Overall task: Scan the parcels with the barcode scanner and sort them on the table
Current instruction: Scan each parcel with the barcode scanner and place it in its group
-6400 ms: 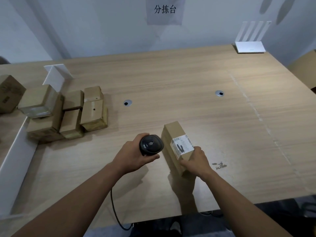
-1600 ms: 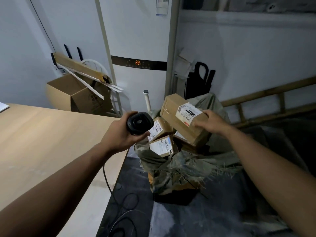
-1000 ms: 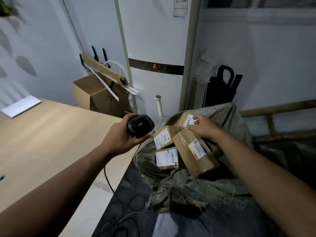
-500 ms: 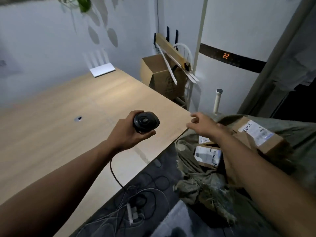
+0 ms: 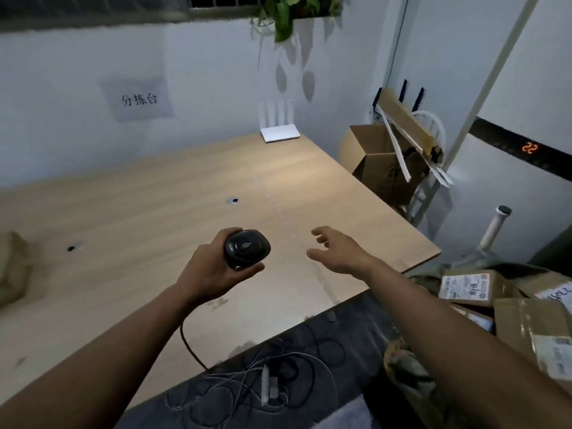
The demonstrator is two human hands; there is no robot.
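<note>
My left hand (image 5: pixel 213 274) grips the black barcode scanner (image 5: pixel 246 248) above the wooden table (image 5: pixel 154 212), its cable trailing off the front edge. My right hand (image 5: pixel 337 250) hovers over the table's right part with relaxed fingers, holding nothing. Several brown cardboard parcels with white labels (image 5: pixel 470 287) lie in a grey-green sack (image 5: pixel 402 363) on the floor at the lower right, beside my right forearm. A blurred parcel (image 5: pixel 12 267) sits at the table's far left edge.
A white router (image 5: pixel 280 131) stands at the table's far corner. An open cardboard box (image 5: pixel 380 162) and a white chair stand right of the table. Loose cables (image 5: pixel 263 385) lie on the dark floor by the front edge. A white appliance shows "22".
I put the parcel from my right hand into the sack and let it go. My view has swung left, back over the table. My empty right hand now hangs above the tabletop.
</note>
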